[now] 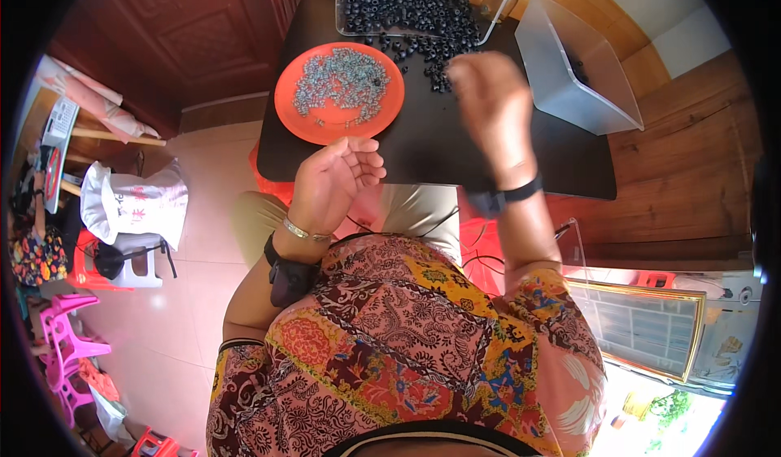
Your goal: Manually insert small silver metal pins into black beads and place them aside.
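My left hand is palm up at the front rim of a round orange plate. Its fingers curl inward; whatever they may hold is hidden. On the plate lie many small silvery metal pieces, with a dark one among them at the right. My right hand hangs over the dark table, beside loose black ring-like pieces; motion smears its fingers, so its grip cannot be made out. More black pieces fill a clear plastic bin lying at the back of the table.
To the right, a clear box stands on the dark tabletop with a few dark pieces inside. Wood panelling borders the table there. At the left are a white sack and pink stools on the tiled floor.
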A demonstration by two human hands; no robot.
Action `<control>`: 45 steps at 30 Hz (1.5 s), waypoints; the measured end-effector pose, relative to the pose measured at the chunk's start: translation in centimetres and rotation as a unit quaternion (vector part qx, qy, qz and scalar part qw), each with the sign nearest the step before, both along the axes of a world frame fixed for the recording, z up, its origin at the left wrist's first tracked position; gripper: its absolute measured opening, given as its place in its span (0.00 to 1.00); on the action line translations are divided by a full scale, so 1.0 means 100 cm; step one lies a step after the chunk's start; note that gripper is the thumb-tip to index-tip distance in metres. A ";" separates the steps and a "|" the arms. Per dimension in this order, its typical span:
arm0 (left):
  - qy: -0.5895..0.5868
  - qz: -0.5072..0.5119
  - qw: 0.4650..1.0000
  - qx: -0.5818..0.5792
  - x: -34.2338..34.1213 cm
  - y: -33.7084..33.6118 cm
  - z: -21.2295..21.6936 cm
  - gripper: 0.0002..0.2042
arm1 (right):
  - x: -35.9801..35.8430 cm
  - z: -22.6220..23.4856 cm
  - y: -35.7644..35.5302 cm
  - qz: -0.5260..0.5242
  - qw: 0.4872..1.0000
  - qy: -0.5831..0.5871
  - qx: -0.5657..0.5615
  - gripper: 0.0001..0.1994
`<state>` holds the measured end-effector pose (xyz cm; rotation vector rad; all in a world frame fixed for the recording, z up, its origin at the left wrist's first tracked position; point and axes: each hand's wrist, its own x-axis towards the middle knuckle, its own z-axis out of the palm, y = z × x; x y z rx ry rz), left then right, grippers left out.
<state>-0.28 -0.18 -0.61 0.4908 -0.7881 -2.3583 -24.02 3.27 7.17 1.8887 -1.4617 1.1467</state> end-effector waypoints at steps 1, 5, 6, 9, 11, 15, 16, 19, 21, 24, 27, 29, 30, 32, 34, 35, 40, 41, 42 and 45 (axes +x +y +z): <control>-0.004 0.008 1.000 0.002 0.002 0.000 0.000 0.18 | -0.022 0.010 0.000 -0.061 0.996 -0.062 0.003 0.04; -0.001 0.021 1.000 0.007 0.006 -0.006 -0.002 0.16 | -0.129 0.065 0.006 -0.321 0.939 0.104 -0.066 0.10; 0.000 0.019 1.000 0.007 0.006 -0.006 -0.002 0.16 | -0.153 0.067 0.004 -0.357 0.926 0.102 -0.068 0.10; 0.004 0.025 1.000 0.015 0.008 -0.007 -0.004 0.16 | -0.165 0.064 -0.005 -0.341 0.928 0.132 -0.068 0.11; -0.002 0.016 1.000 0.020 0.007 -0.007 -0.005 0.16 | -0.158 0.048 -0.012 -0.276 0.958 0.076 0.004 0.10; -0.015 0.031 0.999 0.020 0.012 -0.005 -0.009 0.15 | -0.103 0.008 -0.032 -0.135 0.964 -0.076 0.216 0.10; -0.012 0.027 0.999 0.020 0.012 -0.005 -0.008 0.15 | -0.104 -0.003 -0.037 -0.130 0.955 -0.061 0.259 0.10; -0.010 0.025 0.999 0.022 0.015 -0.005 -0.007 0.15 | -0.120 -0.033 -0.060 -0.127 0.932 -0.037 0.338 0.10; -0.009 0.029 0.999 0.024 0.017 -0.005 -0.008 0.15 | -0.125 -0.046 -0.071 -0.128 0.918 -0.025 0.375 0.11; -0.011 0.035 0.999 0.030 0.019 -0.005 -0.009 0.15 | -0.121 -0.061 -0.082 -0.145 0.884 -0.003 0.444 0.11; -0.020 0.034 0.999 0.032 0.017 -0.004 -0.009 0.15 | -0.123 -0.067 -0.084 -0.148 0.890 -0.011 0.431 0.11; -0.012 0.031 0.999 0.031 0.018 -0.004 -0.009 0.15 | -0.117 -0.067 -0.082 -0.138 0.904 -0.016 0.404 0.11; -0.012 0.033 0.999 0.031 0.018 -0.004 -0.009 0.15 | -0.112 -0.064 -0.081 -0.129 0.917 -0.020 0.376 0.12; -0.024 0.030 0.999 0.028 0.017 -0.005 -0.009 0.15 | -0.096 -0.054 -0.072 -0.069 0.930 -0.069 0.353 0.11; -0.033 0.027 0.999 0.026 0.013 -0.007 -0.009 0.15 | -0.069 -0.041 -0.059 -0.008 0.937 -0.119 0.329 0.11; -0.043 0.024 0.998 0.024 0.012 -0.007 -0.009 0.15 | -0.049 -0.034 -0.052 0.058 0.919 -0.169 0.352 0.10; -0.047 0.014 0.999 0.002 0.001 -0.005 -0.005 0.15 | 0.033 -0.017 -0.021 0.278 0.845 -0.228 0.396 0.12; -0.047 0.011 0.999 -0.006 0.000 -0.004 -0.004 0.14 | 0.043 -0.016 -0.018 0.292 0.852 -0.193 0.389 0.11; -0.048 0.019 0.999 -0.010 -0.001 -0.003 -0.005 0.13 | 0.050 -0.018 -0.017 0.295 0.859 -0.178 0.380 0.12; -0.071 0.043 0.996 -0.042 0.002 -0.002 -0.008 0.13 | 0.065 -0.018 -0.018 0.310 0.891 -0.080 0.321 0.13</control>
